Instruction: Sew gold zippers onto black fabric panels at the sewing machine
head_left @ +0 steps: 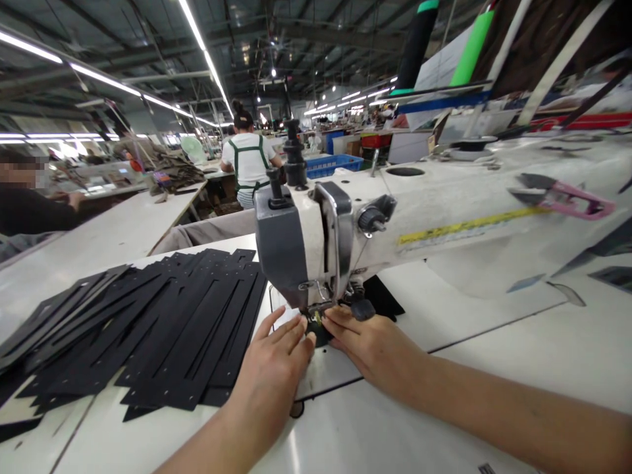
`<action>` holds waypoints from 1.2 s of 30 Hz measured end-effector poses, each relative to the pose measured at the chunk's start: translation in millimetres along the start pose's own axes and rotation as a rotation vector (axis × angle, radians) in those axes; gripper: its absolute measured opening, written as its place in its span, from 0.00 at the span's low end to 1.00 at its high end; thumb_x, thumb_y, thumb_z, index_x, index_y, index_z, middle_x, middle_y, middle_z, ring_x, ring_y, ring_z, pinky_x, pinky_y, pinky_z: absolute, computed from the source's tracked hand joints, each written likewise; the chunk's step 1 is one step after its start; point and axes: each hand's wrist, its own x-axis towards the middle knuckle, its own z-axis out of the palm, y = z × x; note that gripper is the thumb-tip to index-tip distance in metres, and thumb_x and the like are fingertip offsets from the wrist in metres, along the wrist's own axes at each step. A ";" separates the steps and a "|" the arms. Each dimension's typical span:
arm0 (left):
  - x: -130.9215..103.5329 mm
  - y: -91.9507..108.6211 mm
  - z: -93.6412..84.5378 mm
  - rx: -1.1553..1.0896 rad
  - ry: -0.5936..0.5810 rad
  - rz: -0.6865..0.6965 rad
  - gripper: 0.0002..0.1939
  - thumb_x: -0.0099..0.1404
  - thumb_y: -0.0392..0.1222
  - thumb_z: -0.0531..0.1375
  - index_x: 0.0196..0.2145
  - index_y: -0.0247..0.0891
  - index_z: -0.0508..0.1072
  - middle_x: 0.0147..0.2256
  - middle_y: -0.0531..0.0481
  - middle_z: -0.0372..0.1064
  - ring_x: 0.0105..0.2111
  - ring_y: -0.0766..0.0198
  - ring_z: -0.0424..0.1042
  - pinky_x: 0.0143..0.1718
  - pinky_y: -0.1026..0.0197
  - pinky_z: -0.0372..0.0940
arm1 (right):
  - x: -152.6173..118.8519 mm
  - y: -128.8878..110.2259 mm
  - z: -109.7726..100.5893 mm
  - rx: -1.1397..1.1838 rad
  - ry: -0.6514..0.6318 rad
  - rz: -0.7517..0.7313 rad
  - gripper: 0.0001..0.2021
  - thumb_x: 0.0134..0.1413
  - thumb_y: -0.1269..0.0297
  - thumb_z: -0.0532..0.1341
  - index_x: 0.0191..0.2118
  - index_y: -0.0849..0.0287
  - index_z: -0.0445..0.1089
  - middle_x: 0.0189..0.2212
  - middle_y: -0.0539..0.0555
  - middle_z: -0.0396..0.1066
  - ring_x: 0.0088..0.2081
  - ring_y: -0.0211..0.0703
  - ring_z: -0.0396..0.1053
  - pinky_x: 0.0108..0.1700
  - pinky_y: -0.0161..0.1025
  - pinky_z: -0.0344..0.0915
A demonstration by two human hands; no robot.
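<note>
Under the needle of a white and grey sewing machine (281, 243) lies a small black piece (320, 334), mostly covered by my fingers and the machine head. My left hand (276, 362) holds its left side, thumb and fingertips pressed close together near the presser foot. From the right, my right hand (375, 342) grips the same piece with bunched fingers just beside the needle. Black material (382, 297) also shows behind the presser foot; whether it joins the piece is hidden. Left of the machine, flat black slotted panels (197, 336) lie in an overlapping spread.
Pink-handled snips (577, 197) and a yellow measuring tape strip (464, 227) lie on the machine arm. A blue crate (336, 164) stands beyond. One person (249, 161) is ahead, back turned; another person (34, 197) sits at the left by a long table (113, 220).
</note>
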 end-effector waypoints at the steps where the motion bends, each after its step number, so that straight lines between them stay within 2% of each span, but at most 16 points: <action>1: -0.1 -0.5 0.7 -0.003 -0.009 -0.011 0.13 0.66 0.33 0.47 0.36 0.36 0.72 0.39 0.44 0.73 0.44 0.60 0.70 0.53 0.47 0.57 | 0.6 0.4 0.1 0.009 -0.005 0.007 0.20 0.62 0.72 0.42 0.37 0.72 0.71 0.36 0.65 0.72 0.36 0.46 0.72 0.37 0.38 0.71; 4: -0.2 -2.4 3.3 -0.015 -0.013 -0.024 0.12 0.66 0.33 0.49 0.38 0.36 0.72 0.40 0.43 0.73 0.45 0.59 0.70 0.52 0.48 0.57 | 0.5 2.6 1.8 0.025 -0.024 0.036 0.16 0.61 0.74 0.45 0.37 0.72 0.70 0.36 0.64 0.72 0.37 0.47 0.71 0.35 0.39 0.71; 10: 3.4 -6.6 5.8 -0.031 -0.032 -0.079 0.10 0.64 0.34 0.52 0.35 0.36 0.73 0.39 0.44 0.73 0.42 0.59 0.71 0.51 0.49 0.58 | -2.8 10.9 8.9 0.103 -0.061 0.069 0.08 0.54 0.77 0.52 0.33 0.67 0.69 0.37 0.64 0.72 0.38 0.50 0.71 0.39 0.42 0.70; 17: 4.5 -5.8 5.4 -0.008 -0.017 -0.107 0.09 0.63 0.33 0.53 0.34 0.37 0.73 0.40 0.46 0.73 0.42 0.59 0.71 0.50 0.51 0.59 | -0.8 11.4 9.7 0.117 -0.107 0.099 0.08 0.53 0.78 0.53 0.35 0.66 0.69 0.38 0.61 0.72 0.40 0.48 0.70 0.41 0.42 0.68; 24: -1.1 -10.5 13.6 -0.020 0.044 -0.094 0.08 0.62 0.33 0.54 0.34 0.38 0.72 0.39 0.46 0.73 0.41 0.59 0.71 0.49 0.52 0.60 | -4.1 11.2 13.3 0.218 -0.069 0.184 0.08 0.54 0.75 0.54 0.37 0.64 0.69 0.35 0.58 0.72 0.40 0.47 0.70 0.43 0.42 0.67; 32: 2.3 -9.7 10.2 -0.031 0.055 -0.096 0.07 0.63 0.33 0.54 0.33 0.37 0.72 0.38 0.47 0.73 0.40 0.60 0.71 0.50 0.52 0.58 | -7.9 16.9 14.3 0.261 -0.062 0.192 0.08 0.55 0.73 0.53 0.38 0.63 0.69 0.36 0.58 0.71 0.40 0.46 0.69 0.43 0.41 0.67; 36: 4.2 -9.8 9.0 -0.022 0.058 -0.053 0.08 0.64 0.33 0.52 0.32 0.37 0.72 0.35 0.48 0.73 0.39 0.62 0.71 0.51 0.52 0.57 | -9.1 16.4 17.6 0.254 -0.059 0.164 0.09 0.56 0.72 0.53 0.37 0.63 0.69 0.37 0.58 0.71 0.40 0.45 0.70 0.43 0.40 0.67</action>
